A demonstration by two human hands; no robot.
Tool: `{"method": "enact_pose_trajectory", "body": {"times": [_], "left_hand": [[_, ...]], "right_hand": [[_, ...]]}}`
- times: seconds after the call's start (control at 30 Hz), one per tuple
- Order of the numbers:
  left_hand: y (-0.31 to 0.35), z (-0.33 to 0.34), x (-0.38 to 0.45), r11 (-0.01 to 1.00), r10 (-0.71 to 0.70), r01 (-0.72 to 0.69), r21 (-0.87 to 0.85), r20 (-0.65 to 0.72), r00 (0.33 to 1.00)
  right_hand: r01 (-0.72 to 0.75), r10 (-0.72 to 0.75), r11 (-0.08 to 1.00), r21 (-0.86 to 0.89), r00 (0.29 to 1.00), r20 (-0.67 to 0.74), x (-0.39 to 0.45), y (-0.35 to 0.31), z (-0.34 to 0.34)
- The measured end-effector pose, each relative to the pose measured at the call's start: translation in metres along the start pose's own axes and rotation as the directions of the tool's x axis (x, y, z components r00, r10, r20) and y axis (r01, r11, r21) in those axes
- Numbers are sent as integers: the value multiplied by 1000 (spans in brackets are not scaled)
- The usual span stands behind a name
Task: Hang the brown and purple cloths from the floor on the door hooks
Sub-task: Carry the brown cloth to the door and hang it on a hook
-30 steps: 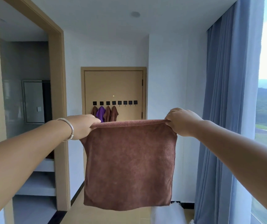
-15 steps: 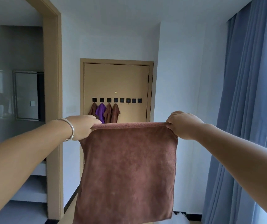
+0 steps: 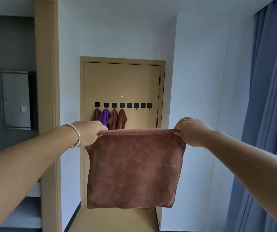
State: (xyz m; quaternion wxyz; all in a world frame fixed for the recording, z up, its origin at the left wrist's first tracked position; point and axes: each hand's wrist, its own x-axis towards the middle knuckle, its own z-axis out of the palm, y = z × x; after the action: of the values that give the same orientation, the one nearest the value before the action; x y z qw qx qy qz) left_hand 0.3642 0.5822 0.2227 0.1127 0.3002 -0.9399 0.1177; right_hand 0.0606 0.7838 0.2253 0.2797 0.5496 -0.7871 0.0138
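A brown cloth (image 3: 134, 169) hangs flat in front of me, stretched by its top edge. My left hand (image 3: 89, 133) grips its top left corner and my right hand (image 3: 191, 131) grips its top right corner. Behind it stands a tan door (image 3: 122, 81) with a row of black hooks (image 3: 139, 105). Three brown cloths (image 3: 121, 118) and one purple cloth (image 3: 105, 117) hang from the left hooks. The hooks to the right of them are bare.
A tan door frame (image 3: 47, 81) opens to a grey room on the left. Blue curtains (image 3: 271, 114) hang along the right side. White walls flank a narrow passage with a tan floor (image 3: 116, 220) that leads to the door.
The door and its hooks have grown larger and closer in view, and the window at the right has left the frame. Both hands keep the same hold on the cloth.
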Motion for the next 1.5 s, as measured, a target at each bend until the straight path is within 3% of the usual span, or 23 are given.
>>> {"method": "enact_pose_trajectory", "body": {"times": [0.33,0.97,1.3,1.5], "left_hand": [[-32,53,90,999,-39,38,25,45,998],[-63,115,342,993,-114,113,25,64,991],[-135,174,445,996,-77,79,-34,57,995],[-207,209,515,995,-14,15,-101,10,1000]], "right_hand": [[24,-24,1000,13,999,28,95,9,73],[27,-27,994,105,1000,-4,323,105,213],[27,-28,992,123,1000,8,432,95,293],[46,-47,998,47,999,1,522,75,331]]}}
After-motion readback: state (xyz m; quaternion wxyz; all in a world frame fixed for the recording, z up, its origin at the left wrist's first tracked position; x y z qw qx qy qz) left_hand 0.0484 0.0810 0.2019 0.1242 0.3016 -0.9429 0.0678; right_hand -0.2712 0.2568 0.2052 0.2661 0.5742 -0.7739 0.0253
